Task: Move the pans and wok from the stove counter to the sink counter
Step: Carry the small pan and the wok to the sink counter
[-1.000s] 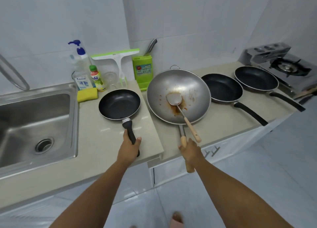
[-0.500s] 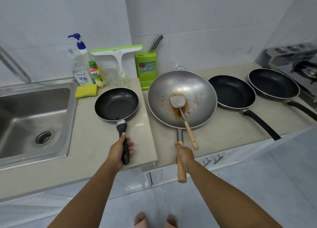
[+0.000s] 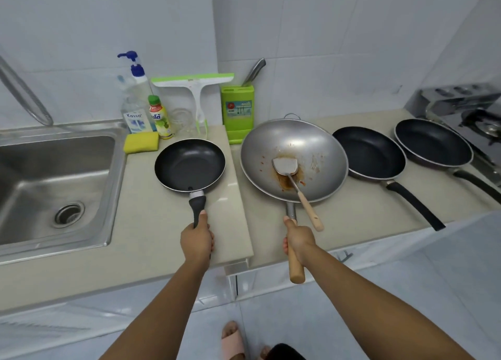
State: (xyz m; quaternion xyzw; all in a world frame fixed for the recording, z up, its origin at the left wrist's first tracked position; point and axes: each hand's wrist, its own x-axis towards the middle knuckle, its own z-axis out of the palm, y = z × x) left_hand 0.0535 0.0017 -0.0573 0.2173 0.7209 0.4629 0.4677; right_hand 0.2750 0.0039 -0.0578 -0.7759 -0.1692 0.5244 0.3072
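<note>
A small black frying pan (image 3: 189, 164) sits on the sink counter (image 3: 151, 229), and my left hand (image 3: 197, 240) grips its black handle. Right of it, on the lower stove counter (image 3: 360, 210), stands a steel wok (image 3: 311, 145) stained with sauce. A metal spatula (image 3: 287, 166) with a wooden grip lies inside the wok. My right hand (image 3: 298, 241) is closed around the wok's wooden handle. Two more black pans, a middle pan (image 3: 370, 152) and a far pan (image 3: 432, 142), rest further right with handles pointing toward me.
A steel sink (image 3: 54, 180) fills the left. Behind the small pan stand a yellow sponge (image 3: 141, 142), soap bottles (image 3: 138, 107), a green squeegee (image 3: 195, 88) and a green knife block (image 3: 238, 113). A gas stove (image 3: 471, 115) sits at the far right.
The view has shifted a little left and back. The small pan's handle has turned more toward me. Both hands keep their grips; the wok stays on the stove counter.
</note>
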